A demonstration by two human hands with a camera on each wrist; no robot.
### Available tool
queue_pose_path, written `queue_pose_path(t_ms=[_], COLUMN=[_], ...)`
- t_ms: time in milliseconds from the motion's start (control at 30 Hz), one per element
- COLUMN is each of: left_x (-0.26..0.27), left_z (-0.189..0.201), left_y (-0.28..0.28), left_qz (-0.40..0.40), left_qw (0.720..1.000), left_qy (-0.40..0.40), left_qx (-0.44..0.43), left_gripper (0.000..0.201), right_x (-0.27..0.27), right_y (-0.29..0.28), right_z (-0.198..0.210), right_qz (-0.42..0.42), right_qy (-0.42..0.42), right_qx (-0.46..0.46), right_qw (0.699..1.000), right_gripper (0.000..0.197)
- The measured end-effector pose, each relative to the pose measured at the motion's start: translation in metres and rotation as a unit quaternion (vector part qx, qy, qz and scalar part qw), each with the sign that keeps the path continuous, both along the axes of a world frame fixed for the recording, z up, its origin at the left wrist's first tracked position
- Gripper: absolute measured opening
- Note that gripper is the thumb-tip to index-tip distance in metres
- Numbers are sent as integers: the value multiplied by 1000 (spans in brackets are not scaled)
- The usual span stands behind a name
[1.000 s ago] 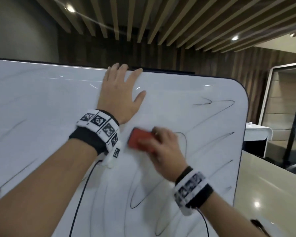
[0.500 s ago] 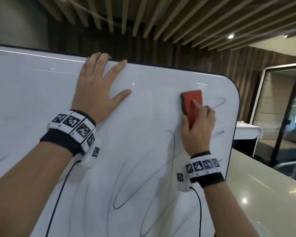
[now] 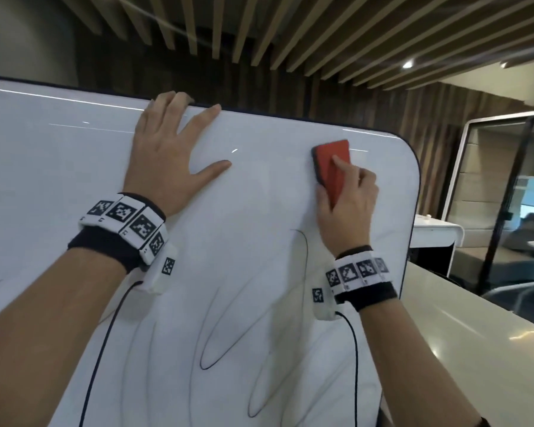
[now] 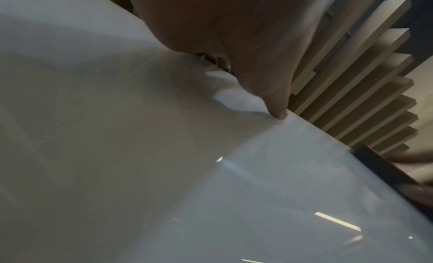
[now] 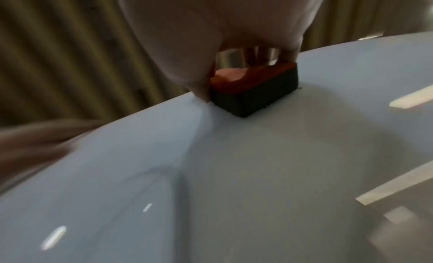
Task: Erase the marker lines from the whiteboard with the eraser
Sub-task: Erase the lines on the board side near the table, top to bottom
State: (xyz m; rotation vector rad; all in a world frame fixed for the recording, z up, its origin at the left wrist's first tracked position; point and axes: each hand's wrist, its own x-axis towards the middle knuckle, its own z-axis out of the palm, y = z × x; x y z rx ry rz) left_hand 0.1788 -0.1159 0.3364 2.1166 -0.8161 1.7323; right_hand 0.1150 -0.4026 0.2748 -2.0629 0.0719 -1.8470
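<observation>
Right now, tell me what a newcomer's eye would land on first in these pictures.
The red eraser stands out near the upper right corner of the whiteboard, gripped by the right hand and pressed flat to the surface. The left hand lies spread open against the board near its top edge. Looping dark marker lines cover the lower part of the board, below both hands.

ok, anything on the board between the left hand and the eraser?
Nothing: in the head view, bare, already wiped whiteboard separates the left hand from the eraser. Marker lines remain only lower down.
</observation>
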Motion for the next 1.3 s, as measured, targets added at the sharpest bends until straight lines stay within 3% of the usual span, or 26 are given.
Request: queue_pose_path(t_ms=[67,133,167,200,233,300,333,400,433,500,567,633,667,733,833,900,967,1033,1100,1167,1200,1233,1300], left_x=[-2,-5,-5,-6,-6,-5,-4,-3,-4,-5,-5,-6,-6,-6,-5,-6,-8,-10,-12,-15,-15,-15,-14], left_z=[0,-1,-1,-1,0,1,1,2,2,1,1,0,0,-1,-2,-2,0,0,0,1,1,1,1], left_y=[-1,0,0,0,0,0,0,0,0,-1,1,3,3,3,2,2,3,6,8,9,8,8,7], left_qz=[0,4,8,10,11,12,14,14,12,10,14,21,24,27,21,10,11,15,19,24,24,24,21], left_qw=[1000,1000,1000,1000,1000,1000,1000,1000,1000,1000,1000,999,999,999,999,999,999,999,998,997,997,997,998], left_qy=[2,7,7,7,8,16,19,21,20,19,20,18,17,19,20,27,34,37,43,48,51,54,54], left_qx=[0,-1,-2,-1,0,3,4,7,9,11,18,29,33,35,29,23,22,30,42,46,45,43,39], left_gripper=[71,71,71,71,71,72,73,73,74,74,74,75,75,75,75,74,75,76,77,78,79,79,80], right_x=[-6,-18,-18,-16,-13,-5,0,1,-2,-6,-12,-17,-14,-4,7,-1,-3,1,0,-1,1,5,10], right_y=[-58,-88,-87,-77,-58,-6,20,50,47,11,-34,-53,-44,-3,81,118,108,69,21,-8,-7,5,49], right_z=[-12,-14,-10,-5,1,6,1,-16,-19,-17,-10,-4,-6,-23,-85,-129,-137,-119,-96,-76,-73,-73,-84], right_qz=[-21,-33,-41,-43,-37,-3,21,63,69,56,43,34,22,9,67,85,88,68,21,9,6,4,28], right_qy=[-34,-45,-39,-35,-38,-49,-29,36,54,34,-26,-55,-54,-64,-11,62,68,11,-50,-94,-106,-109,-98], right_qx=[187,386,430,424,371,177,70,-119,-171,-143,28,201,236,176,-49,-211,-274,-200,1,208,261,276,185], right_qw=[981,921,901,904,927,983,997,990,981,988,998,978,970,982,997,972,955,977,998,974,959,955,977], right_gripper=[55,54,53,52,53,54,51,43,41,44,50,52,52,50,47,42,41,43,47,47,47,47,46])
